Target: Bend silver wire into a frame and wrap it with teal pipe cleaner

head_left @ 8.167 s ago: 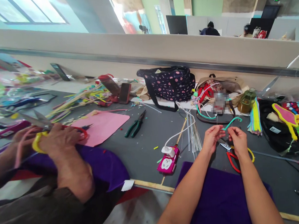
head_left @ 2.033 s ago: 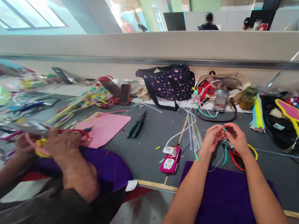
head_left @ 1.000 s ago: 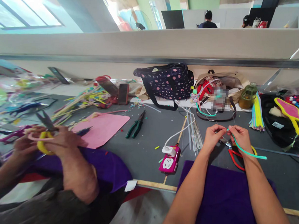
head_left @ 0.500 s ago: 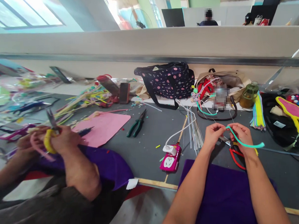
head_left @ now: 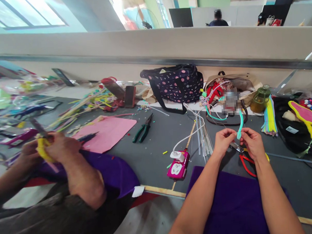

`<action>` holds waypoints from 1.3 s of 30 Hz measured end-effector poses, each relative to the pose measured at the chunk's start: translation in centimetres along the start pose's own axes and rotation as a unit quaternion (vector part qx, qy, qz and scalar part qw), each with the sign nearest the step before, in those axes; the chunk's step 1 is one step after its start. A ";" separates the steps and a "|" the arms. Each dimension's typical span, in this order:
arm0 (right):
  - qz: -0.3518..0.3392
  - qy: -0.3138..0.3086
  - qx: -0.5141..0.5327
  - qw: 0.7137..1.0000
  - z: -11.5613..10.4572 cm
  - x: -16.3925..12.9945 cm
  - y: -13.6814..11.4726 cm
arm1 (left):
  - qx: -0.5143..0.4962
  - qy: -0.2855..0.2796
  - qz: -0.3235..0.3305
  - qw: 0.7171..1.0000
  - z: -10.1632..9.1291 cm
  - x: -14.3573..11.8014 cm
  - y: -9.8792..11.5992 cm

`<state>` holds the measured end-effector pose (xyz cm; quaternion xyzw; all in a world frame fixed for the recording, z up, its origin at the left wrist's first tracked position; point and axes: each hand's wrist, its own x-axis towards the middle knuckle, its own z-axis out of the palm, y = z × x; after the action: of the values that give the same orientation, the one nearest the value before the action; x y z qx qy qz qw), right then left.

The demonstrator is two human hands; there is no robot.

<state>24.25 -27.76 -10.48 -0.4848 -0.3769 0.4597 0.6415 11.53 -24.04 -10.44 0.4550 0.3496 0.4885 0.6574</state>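
A teal pipe cleaner (head_left: 241, 124) stands nearly upright between my two hands, its lower end folded at my fingertips. My left hand (head_left: 225, 140) is closed in a pinch at that lower end; a thin wire shows by its fingers. From the other side, my right hand (head_left: 252, 142) grips the same end between thumb and fingers. Scissors with red handles (head_left: 247, 165) lie on the table beneath my right hand, partly covered by it. A purple cloth (head_left: 232, 200) is spread under my forearms.
Left of me, a co-worker's hands (head_left: 52, 147) hold yellow-handled pliers. Green-handled pliers (head_left: 143, 128), a pink power strip (head_left: 178, 165) and a bundle of thin wires (head_left: 205, 140) lie between us. A dotted bag (head_left: 175, 83) and a glass bottle (head_left: 260, 98) stand along the back.
The teal pipe cleaner has swung from drooping rightward over my right hand to pointing up and away. My hands stay in nearly the same place. The co-worker's pliers have shifted left.
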 end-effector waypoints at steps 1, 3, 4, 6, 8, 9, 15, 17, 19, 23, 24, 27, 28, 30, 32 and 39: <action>-0.003 0.002 -0.002 1.000 0.0 0.0 0.1 | 0.004 0.002 0.005 1.000 0.1 0.0 0.0; -0.004 0.006 0.001 1.000 0.1 0.0 0.2 | 0.012 0.010 0.020 1.000 0.2 -0.1 -0.1; -0.005 0.008 0.002 1.000 0.1 -0.1 0.2 | 0.016 0.015 0.029 0.999 0.2 -0.2 -0.2; -0.009 0.012 0.002 1.000 0.2 -0.1 0.3 | 0.024 0.026 0.048 0.998 0.4 -0.3 -0.4; -0.017 0.013 -0.004 1.000 0.3 -0.1 0.4 | 0.032 0.035 0.066 0.997 0.5 -0.5 -0.6; -0.022 0.015 -0.010 1.000 0.3 -0.1 0.4 | 0.037 0.037 0.073 0.996 0.6 -0.5 -0.7; -0.052 0.031 -0.047 0.997 0.5 -0.2 0.6 | 0.074 0.061 0.096 0.991 1.0 -0.7 -0.7; -0.069 0.031 -0.064 0.995 0.6 -0.3 0.6 | 0.089 0.059 0.100 0.989 1.0 -0.7 -0.6; -0.088 0.033 -0.084 0.992 0.7 -0.4 0.6 | 0.087 0.042 0.096 0.991 1.0 -0.7 -0.4; -0.118 0.048 -0.106 0.986 0.9 -0.5 0.5 | 0.053 0.016 0.078 0.995 1.2 -0.8 -0.2; -0.121 0.054 -0.108 0.985 0.9 -0.5 0.5 | 0.042 0.013 0.071 0.996 1.3 -0.8 -0.2; -0.130 0.077 -0.117 0.982 0.7 -0.4 0.4 | 0.003 0.016 0.051 0.999 1.2 -0.6 -0.2; -0.135 0.084 -0.123 0.980 0.7 -0.3 0.4 | -0.008 0.033 0.048 0.998 1.2 -0.6 -0.2; -0.147 0.094 -0.143 0.974 0.5 -0.3 0.4 | -0.017 0.092 0.060 0.994 1.0 -0.5 -0.1; -0.157 0.098 -0.169 0.968 0.4 -0.3 0.5 | 0.005 0.151 0.095 0.984 0.9 -0.6 0.0; -0.217 0.089 -0.258 0.937 0.5 -0.7 0.5 | 0.192 0.065 0.242 0.949 0.9 -1.3 -0.2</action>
<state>23.43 -28.20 -10.91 -0.5790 -0.5201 0.1517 0.6093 12.05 -25.55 -10.27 0.6106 0.3582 0.5850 0.3957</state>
